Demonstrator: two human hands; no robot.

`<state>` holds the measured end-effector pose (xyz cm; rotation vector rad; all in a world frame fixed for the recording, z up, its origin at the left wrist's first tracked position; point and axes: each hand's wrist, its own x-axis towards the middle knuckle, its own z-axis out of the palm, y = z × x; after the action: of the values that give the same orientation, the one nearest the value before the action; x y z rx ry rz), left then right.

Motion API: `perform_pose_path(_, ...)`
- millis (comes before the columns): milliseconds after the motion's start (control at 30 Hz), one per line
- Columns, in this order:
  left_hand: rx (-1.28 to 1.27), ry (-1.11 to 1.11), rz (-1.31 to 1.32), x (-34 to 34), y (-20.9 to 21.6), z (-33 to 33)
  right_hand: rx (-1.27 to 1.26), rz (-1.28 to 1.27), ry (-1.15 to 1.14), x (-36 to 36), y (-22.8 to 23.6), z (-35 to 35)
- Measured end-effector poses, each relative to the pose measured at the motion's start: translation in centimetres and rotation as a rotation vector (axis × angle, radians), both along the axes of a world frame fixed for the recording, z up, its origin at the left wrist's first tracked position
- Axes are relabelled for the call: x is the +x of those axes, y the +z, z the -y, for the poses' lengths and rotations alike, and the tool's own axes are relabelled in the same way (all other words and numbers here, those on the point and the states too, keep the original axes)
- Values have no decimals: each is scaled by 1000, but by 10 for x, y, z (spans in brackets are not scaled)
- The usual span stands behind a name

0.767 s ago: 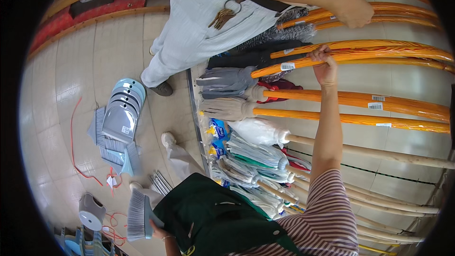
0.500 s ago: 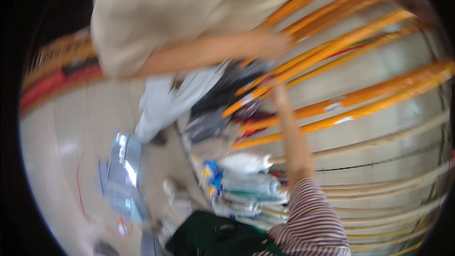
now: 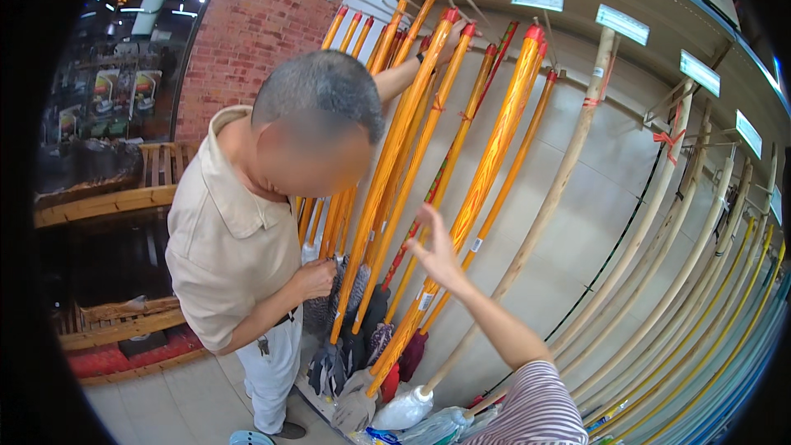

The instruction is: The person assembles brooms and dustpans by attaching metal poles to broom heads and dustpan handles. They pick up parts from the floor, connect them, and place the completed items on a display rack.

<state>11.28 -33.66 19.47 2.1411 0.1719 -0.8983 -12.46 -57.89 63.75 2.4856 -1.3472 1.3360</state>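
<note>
Your right hand (image 3: 439, 257): fingers parted, near one glossy orange wood-grained mop handle (image 3: 479, 181); beige-grey mop head (image 3: 355, 404) beside the low ledge's (image 3: 315, 405) edge.

Orange mop handle (image 3: 475, 181), centre: glossy, smooth. Pale handle (image 3: 567, 169), right of centre: matt wood. Beige shirt (image 3: 235, 251), left: matt cloth.

I see the co-worker's raised hand (image 3: 451, 43) partly hidden by poles (image 3: 391, 166). Right of the co-worker (image 3: 235, 251), labels (image 3: 622, 25) are too small to read, my sleeve (image 3: 535, 404) cropped; below, a blue thing (image 3: 250, 438) is cut off.
</note>
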Motion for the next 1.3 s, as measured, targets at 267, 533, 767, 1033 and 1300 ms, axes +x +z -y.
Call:
perform_pose_path(267, -9, 14, -29, -12, 31, 24, -873, -259, -375, -41, 199, -25)
perform_pose_path(533, 9, 79, -56, -12, 26, 13, -830, -169, -597, -50, 280, 0)
perform_pose_path(767, 26, 112, -58, -9, 20, 10, -782, -123, -681, -47, 274, 2)
perform_pose_path(1033, 73, 211, -60, -2, 3, -27, -1017, -355, -587, -59, 221, 14)
perform_pose_path(1300, 98, 340, -14, 0, -54, -111, -687, -1085, -544, -27, 153, 70)
